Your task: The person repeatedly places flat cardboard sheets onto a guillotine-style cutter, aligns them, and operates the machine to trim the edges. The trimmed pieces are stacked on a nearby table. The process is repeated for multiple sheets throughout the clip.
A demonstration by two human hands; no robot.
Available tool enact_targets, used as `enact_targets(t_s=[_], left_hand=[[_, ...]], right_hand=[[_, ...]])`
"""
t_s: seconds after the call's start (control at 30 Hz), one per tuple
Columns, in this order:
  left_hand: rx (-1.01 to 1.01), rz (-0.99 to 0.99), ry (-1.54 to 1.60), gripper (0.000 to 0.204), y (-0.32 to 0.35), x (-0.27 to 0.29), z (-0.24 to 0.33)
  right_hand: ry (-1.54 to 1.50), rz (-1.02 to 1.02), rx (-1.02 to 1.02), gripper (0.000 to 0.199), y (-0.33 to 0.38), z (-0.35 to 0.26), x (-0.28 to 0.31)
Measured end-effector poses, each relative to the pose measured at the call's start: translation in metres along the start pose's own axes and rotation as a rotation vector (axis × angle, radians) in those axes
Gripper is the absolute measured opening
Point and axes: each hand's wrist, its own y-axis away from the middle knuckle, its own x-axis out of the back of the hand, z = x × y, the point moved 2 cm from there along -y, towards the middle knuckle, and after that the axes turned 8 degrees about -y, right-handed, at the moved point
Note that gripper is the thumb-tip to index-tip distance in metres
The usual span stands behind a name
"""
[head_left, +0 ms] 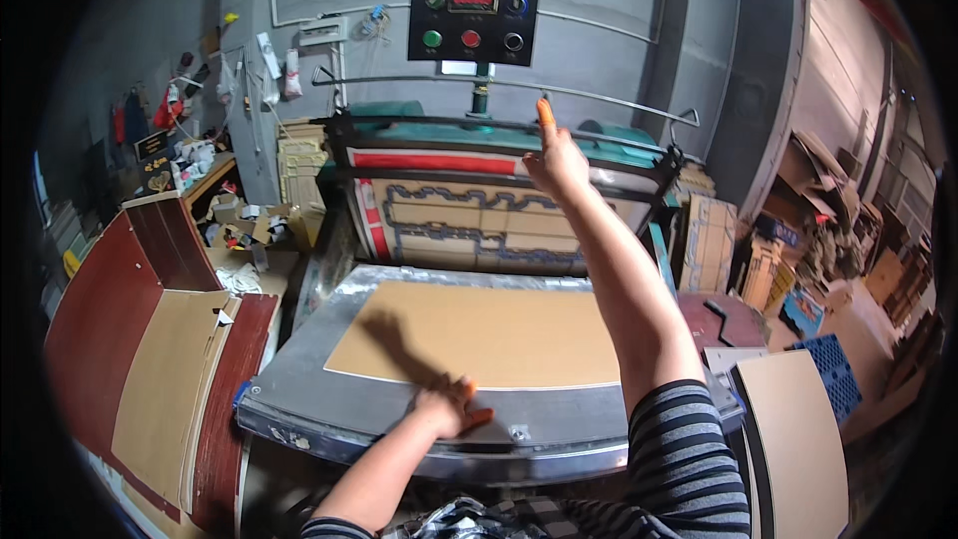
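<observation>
A brown cardboard sheet (479, 329) lies on the grey metal bed (349, 404) of a die-cutting press. My left hand (445, 407) rests at the bed's near edge, just below the sheet, fingers apart, with orange covers on its fingertips. My right arm reaches forward over the sheet. The right hand (559, 162) is raised before the upright die board (479, 225), one orange-tipped finger stretched up close to the thin metal bar (599, 100). Whether that finger touches the bar I cannot tell. Nothing shows in either hand.
A black control panel (477, 5) with coloured buttons stands above the press. Cardboard sheets (170, 389) lie on a dark red board at left. Another sheet stack (793, 439) sits at right, near a blue pallet (830, 374). Cutting boards (709, 245) lean behind it.
</observation>
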Motion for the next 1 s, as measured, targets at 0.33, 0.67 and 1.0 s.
enact_targets(t_s=[0.33, 0.67, 1.0], left_hand=[[-0.147, 0.659, 0.052, 0.069, 0.001, -0.038, -0.011], [-0.104, -0.053, -0.061, 0.084, 0.000, 0.004, -0.001], [-0.106, 0.154, 0.486, 0.056, -0.168, 0.161, -0.071]], right_hand=[[0.175, -0.080, -0.115, 0.062, -0.110, -0.067, 0.012], [0.128, -0.125, 0.333, 0.082, -0.015, -0.075, 0.032], [-0.087, -0.550, 0.576, 0.065, 0.242, -0.026, 0.157]])
